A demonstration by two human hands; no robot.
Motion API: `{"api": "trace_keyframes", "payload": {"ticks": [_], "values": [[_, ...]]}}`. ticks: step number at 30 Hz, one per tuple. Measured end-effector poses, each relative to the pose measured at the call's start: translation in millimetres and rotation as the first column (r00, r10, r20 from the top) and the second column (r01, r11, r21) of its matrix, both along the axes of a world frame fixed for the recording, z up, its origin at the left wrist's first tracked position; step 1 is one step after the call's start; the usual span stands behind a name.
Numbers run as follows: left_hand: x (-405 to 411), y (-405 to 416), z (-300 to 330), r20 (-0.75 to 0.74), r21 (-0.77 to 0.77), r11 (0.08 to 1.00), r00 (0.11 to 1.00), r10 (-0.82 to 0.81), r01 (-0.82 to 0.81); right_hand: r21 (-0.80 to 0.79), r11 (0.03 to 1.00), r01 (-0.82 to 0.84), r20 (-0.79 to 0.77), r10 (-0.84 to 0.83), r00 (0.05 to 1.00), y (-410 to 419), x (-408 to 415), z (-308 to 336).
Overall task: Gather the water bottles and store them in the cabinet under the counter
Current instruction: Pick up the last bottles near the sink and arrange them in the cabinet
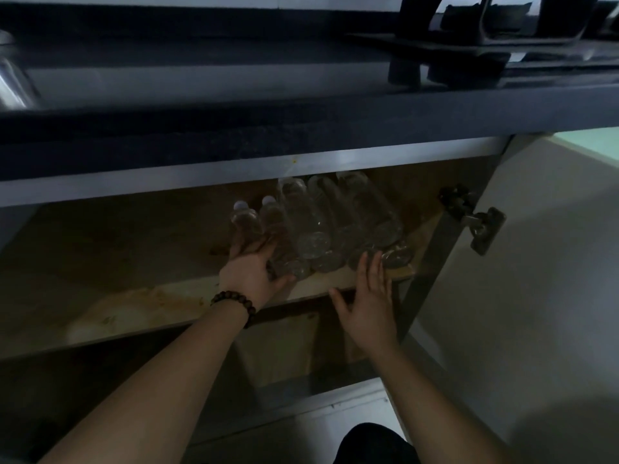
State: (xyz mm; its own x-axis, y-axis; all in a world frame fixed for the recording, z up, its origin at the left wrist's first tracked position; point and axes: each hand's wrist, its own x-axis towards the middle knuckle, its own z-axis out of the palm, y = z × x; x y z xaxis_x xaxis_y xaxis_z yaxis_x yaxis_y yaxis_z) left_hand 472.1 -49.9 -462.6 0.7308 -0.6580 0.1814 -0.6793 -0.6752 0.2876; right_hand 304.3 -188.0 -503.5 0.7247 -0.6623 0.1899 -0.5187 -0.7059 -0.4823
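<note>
Several clear plastic water bottles (315, 226) lie side by side on the wooden shelf (140, 296) inside the open cabinet under the counter. My left hand (253, 271), with a bead bracelet on the wrist, is wrapped around the base of the leftmost bottle (246, 222), whose white cap points inward. My right hand (368, 296) hovers with fingers spread at the shelf's front edge, its fingertips just below the bases of the right-hand bottles (385, 229). It holds nothing.
The dark counter edge (301, 128) overhangs the cabinet, with a stove (485, 45) on top at the right. The cabinet door (536, 262) stands open to the right on its hinge (482, 226). A lower compartment (278, 349) lies beneath the shelf.
</note>
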Motion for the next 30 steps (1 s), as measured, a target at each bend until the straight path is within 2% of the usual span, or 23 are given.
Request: {"api": "trace_keyframes", "payload": {"ticks": [5, 9, 19, 21, 23, 26, 30], "values": [[2.4, 0.1, -3.1, 0.001, -0.009, 1.000, 1.000, -0.016, 0.016, 0.070, 0.991, 0.116, 0.119, -0.124, 0.985, -1.1, -13.4, 5.0], [0.1, 0.6, -0.2, 0.015, 0.005, 1.000, 1.000, -0.009, 0.009, 0.177, 0.979, 0.105, 0.046, -0.115, 0.992, -13.7, -6.1, 12.7], [-1.8, 0.1, 2.9, -0.011, 0.015, 1.000, 1.000, -0.004, 0.004, 0.262, 0.962, 0.070, -0.010, -0.070, 0.998, -21.6, -7.8, 26.6], [-3.9, 0.4, 5.1, -0.013, 0.021, 1.000, 1.000, -0.004, 0.004, 0.197, 0.977, 0.086, 0.047, -0.097, 0.994, -14.3, -12.1, 29.5], [-4.7, 0.2, 7.3, -0.026, 0.030, 1.000, 1.000, -0.002, 0.002, 0.044, 0.993, 0.107, 0.094, -0.111, 0.989, -5.6, -12.1, 31.5], [-4.2, 0.9, 7.1, -0.031, 0.029, 0.999, 0.999, -0.014, 0.015, -0.168, 0.984, 0.053, 0.045, -0.045, 0.998, -3.9, -1.1, 40.0], [2.7, -1.0, 1.7, -0.033, 0.027, 0.999, 0.999, -0.041, 0.042, -0.257, 0.966, 0.025, -0.033, -0.034, 0.999, -6.9, 10.8, 49.8]]}}
